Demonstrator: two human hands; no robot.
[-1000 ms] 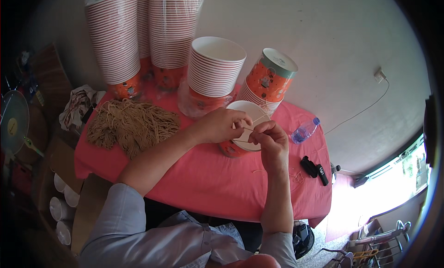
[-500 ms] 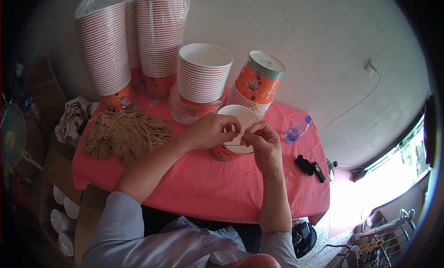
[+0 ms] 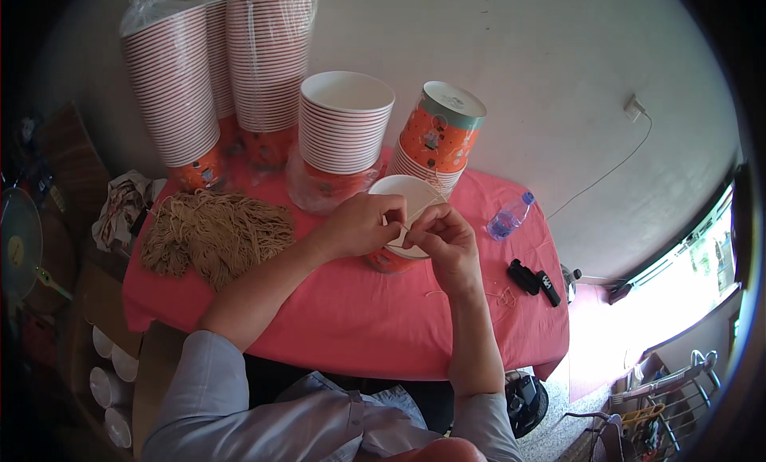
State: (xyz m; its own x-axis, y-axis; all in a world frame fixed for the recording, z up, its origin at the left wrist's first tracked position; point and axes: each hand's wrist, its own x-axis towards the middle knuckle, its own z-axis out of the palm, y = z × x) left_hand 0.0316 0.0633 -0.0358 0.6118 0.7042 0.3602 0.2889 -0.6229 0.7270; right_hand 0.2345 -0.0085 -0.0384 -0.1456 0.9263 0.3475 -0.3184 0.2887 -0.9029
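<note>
An upright orange paper bucket (image 3: 385, 262) with a white inside stands in front of me on the table. Over its mouth my left hand (image 3: 375, 223) pinches a thin pale string between thumb and fingertips. Close beside it, my right hand (image 3: 444, 240) is closed in a pinch on the same string. The fingertips almost meet; the exact crossing of the strands is too small to make out. A tan bundle of strings (image 3: 215, 237) lies left of my left forearm. Loose bits of string (image 3: 503, 296) rest right of my right wrist.
Tall stacks of paper buckets (image 3: 171, 87), partly in clear plastic, stand at the back left. A shorter stack (image 3: 345, 131) and an upside-down stack (image 3: 441, 135) stand nearby. A plastic bottle (image 3: 511, 217) and black objects (image 3: 523, 277) lie right on the pink tablecloth (image 3: 343, 318).
My fingertips have shifted slightly over the bucket, both hands still pinching the string. The whole view has moved a little, so things appear slightly higher and further left.
</note>
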